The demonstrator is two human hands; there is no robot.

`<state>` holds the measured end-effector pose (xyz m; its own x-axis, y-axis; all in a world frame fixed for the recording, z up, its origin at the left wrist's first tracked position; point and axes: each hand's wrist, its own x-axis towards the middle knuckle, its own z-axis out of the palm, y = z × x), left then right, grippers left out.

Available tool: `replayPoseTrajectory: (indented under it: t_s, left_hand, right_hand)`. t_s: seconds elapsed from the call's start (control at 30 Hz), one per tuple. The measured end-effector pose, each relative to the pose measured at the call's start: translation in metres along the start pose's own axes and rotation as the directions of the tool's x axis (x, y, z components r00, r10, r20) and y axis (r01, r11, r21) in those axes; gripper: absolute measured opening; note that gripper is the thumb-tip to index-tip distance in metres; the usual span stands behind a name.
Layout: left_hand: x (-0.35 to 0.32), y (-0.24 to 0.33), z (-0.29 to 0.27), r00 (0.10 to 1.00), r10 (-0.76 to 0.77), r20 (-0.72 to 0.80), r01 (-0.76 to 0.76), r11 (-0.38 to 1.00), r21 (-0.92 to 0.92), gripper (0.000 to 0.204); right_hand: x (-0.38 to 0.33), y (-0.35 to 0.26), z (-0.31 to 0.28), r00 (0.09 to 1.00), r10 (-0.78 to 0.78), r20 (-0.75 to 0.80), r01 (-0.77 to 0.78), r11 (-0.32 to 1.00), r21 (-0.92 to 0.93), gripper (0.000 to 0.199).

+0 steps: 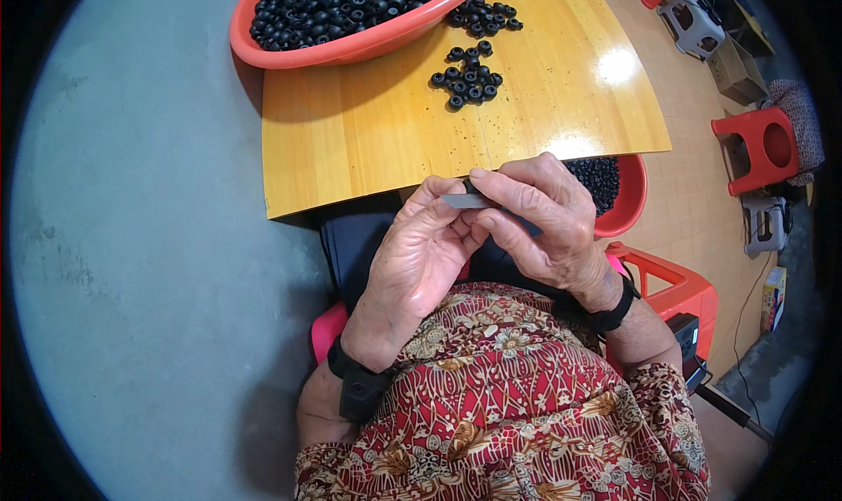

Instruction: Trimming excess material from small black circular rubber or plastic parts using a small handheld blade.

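Observation:
Both my hands meet just off the near edge of the wooden table (368, 154). My right hand (553, 220) is closed, its fingers pinching a thin flat grey blade (465, 201) that points left across the fingertips. My left hand (408, 255) is closed too, thumb and fingers pressed around a small black rubber part (470, 186) at the blade's upper edge. Most of that part is hidden by the fingers. On the tabletop beyond lies a loose cluster of round black rubber parts (469, 84) with holes in them.
A large red basin (351, 53) heaped with black parts stands at the table's far left. A second red basin (633, 194) with small black pieces sits below the table's right edge. Red stools (688, 286) and a cardboard box (737, 69) stand on the right.

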<state>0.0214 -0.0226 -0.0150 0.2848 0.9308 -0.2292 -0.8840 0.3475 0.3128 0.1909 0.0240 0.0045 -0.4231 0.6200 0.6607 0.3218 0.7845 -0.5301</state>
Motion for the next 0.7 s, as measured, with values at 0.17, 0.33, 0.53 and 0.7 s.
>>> replayPoseTrajectory:
  t_s: [0.17,0.33,0.53,0.7]
  left_hand:
    - [0.0,0.0,-0.004,1.0,0.0,-0.005,0.0,1.0,0.008,0.007]
    - [0.001,-0.001,-0.013,0.999,0.004,0.038,-0.004,1.0,-0.003,0.014]
    - [0.002,0.0,-0.007,1.0,0.01,0.013,-0.01,0.999,0.031,0.018]
    - [0.003,0.001,-0.009,1.0,0.01,0.028,-0.011,0.999,0.037,0.018]
  right_hand:
    - [-0.001,-0.002,0.001,1.0,0.012,-0.001,-0.012,1.0,-0.008,0.035]
    - [0.001,-0.001,0.001,1.0,0.009,-0.011,-0.009,1.0,0.004,0.033]
    - [0.0,0.0,0.002,1.0,0.021,-0.004,-0.021,0.999,0.042,0.032]
    - [-0.001,0.001,0.004,0.999,0.05,-0.006,-0.05,0.995,0.09,0.031]
